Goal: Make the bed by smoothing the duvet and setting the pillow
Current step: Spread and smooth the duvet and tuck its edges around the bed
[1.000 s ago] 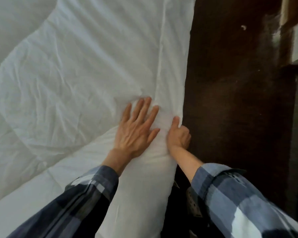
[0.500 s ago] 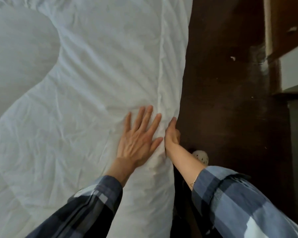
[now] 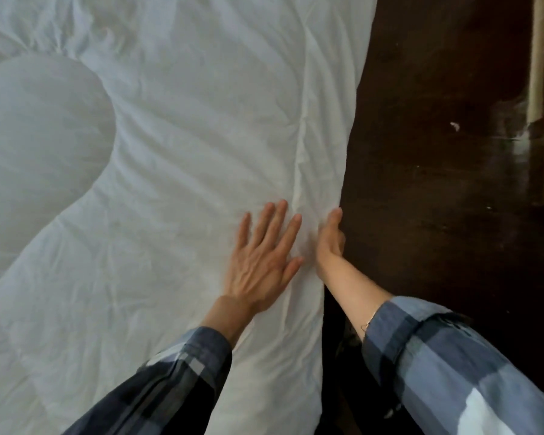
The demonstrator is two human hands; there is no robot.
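Observation:
A white, wrinkled duvet (image 3: 186, 158) covers the bed and fills the left two thirds of the view. My left hand (image 3: 263, 255) lies flat on it near its right side, fingers spread. My right hand (image 3: 330, 238) is at the duvet's right edge, thumb on top and fingers curled under the hanging fabric, gripping that edge. A rounded puffy mound (image 3: 35, 146) rises under the white cover at the left; I cannot tell whether it is the pillow.
Dark wooden floor (image 3: 437, 215) runs along the bed's right side. A pale upright strip and dark furniture (image 3: 537, 58) stand at the far right. A small white speck (image 3: 454, 126) lies on the floor. Plaid sleeves cover both forearms.
Both hands have slid forward along the duvet's right edge. The view has shifted with them, bringing the rounded mound at the left into sight.

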